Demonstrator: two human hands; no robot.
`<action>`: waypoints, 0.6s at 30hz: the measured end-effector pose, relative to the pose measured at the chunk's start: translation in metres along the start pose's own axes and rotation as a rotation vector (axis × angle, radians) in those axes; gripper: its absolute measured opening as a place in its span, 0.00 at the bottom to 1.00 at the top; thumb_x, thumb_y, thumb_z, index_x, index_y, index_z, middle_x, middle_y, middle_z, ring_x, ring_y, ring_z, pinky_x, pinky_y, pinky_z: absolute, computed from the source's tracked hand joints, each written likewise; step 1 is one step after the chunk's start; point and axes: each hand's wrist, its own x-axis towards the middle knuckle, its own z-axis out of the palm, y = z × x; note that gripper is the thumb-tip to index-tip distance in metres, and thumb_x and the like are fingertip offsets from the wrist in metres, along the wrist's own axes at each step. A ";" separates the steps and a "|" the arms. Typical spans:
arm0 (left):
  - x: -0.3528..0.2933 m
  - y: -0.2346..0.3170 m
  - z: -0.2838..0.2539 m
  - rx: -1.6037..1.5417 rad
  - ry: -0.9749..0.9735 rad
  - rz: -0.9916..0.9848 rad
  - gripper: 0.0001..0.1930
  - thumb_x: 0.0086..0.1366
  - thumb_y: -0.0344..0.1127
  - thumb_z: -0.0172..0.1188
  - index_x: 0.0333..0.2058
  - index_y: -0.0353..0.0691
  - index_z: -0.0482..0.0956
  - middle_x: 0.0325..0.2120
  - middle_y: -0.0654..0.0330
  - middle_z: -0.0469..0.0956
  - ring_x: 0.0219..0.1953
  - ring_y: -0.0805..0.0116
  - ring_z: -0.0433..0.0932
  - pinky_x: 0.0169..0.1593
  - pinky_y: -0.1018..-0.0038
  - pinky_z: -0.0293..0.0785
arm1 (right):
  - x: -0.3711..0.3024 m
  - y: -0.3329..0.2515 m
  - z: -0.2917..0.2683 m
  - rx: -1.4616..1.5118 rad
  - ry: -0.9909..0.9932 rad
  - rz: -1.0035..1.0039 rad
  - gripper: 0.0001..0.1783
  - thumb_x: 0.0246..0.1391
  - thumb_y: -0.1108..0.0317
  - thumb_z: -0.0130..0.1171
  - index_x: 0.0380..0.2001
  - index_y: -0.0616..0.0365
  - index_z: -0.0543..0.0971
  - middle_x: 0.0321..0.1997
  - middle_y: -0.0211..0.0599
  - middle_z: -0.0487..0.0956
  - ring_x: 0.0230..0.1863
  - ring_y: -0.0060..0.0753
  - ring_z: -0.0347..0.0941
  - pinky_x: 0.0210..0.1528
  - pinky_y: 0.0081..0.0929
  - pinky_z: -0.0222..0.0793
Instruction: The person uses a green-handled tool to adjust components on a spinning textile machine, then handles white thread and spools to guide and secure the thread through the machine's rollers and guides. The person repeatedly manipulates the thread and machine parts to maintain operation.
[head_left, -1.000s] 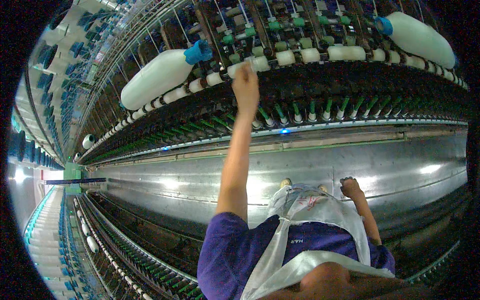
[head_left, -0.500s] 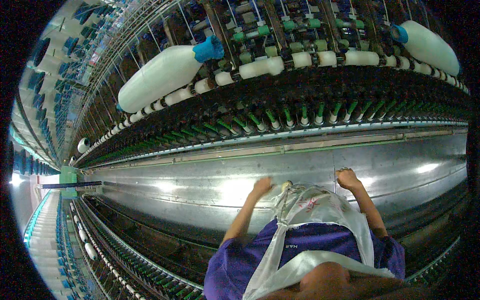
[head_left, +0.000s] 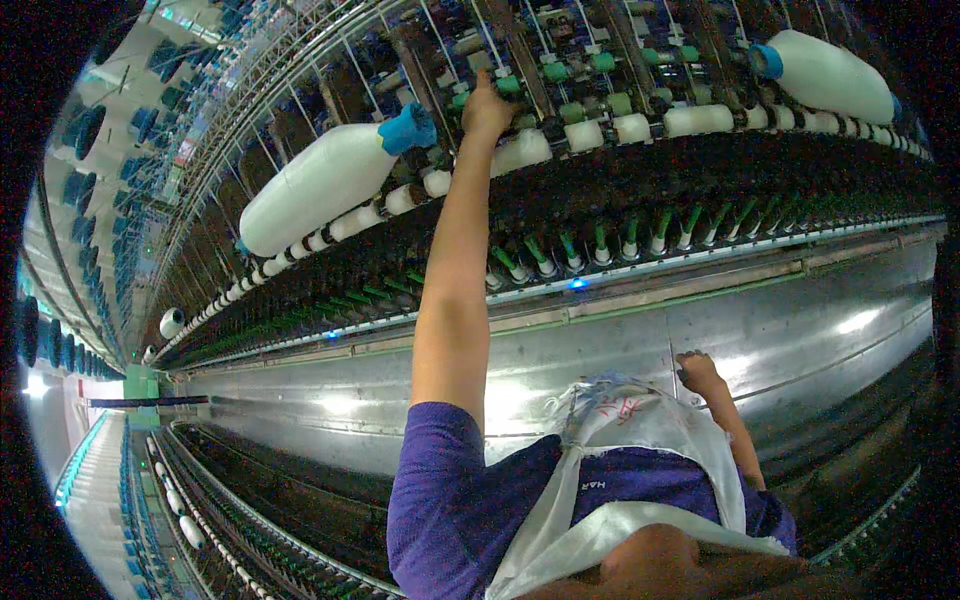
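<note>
Before you, a roller row (head_left: 520,152) runs across the spinning frame (head_left: 600,282), with a spindle row (head_left: 602,243) on its near side. Your left hand (head_left: 485,108) is beyond the rollers, between a left yarn bobbin (head_left: 315,190) and a right yarn bobbin (head_left: 835,78). A second frame (head_left: 270,510) stands behind you.

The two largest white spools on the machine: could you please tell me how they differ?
The left spool has its blue collar at upper right; the right spool, at upper left. The left spool looks longer and lies nearer the left hand than the right spool does. Both are white.
</note>
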 end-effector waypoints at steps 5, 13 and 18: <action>0.008 -0.012 0.013 -0.174 0.105 0.097 0.36 0.50 0.30 0.64 0.58 0.39 0.57 0.36 0.48 0.76 0.32 0.56 0.77 0.34 0.64 0.74 | -0.028 0.021 0.034 -0.056 0.003 0.056 0.10 0.42 0.66 0.53 0.31 0.54 0.76 0.30 0.41 0.77 0.35 0.45 0.73 0.35 0.40 0.70; -0.013 -0.020 0.005 -0.117 0.065 0.055 0.17 0.52 0.34 0.60 0.43 0.45 0.77 0.32 0.53 0.79 0.34 0.56 0.78 0.40 0.62 0.74 | -0.027 0.040 0.068 0.018 0.047 0.068 0.09 0.41 0.64 0.55 0.29 0.54 0.75 0.31 0.42 0.77 0.36 0.44 0.74 0.37 0.39 0.70; -0.019 -0.008 -0.003 0.159 -0.090 0.060 0.14 0.55 0.35 0.53 0.40 0.56 0.80 0.38 0.59 0.78 0.38 0.59 0.77 0.43 0.64 0.73 | -0.004 0.027 0.039 0.002 0.025 0.056 0.11 0.43 0.64 0.55 0.31 0.55 0.75 0.33 0.43 0.77 0.37 0.45 0.74 0.40 0.41 0.69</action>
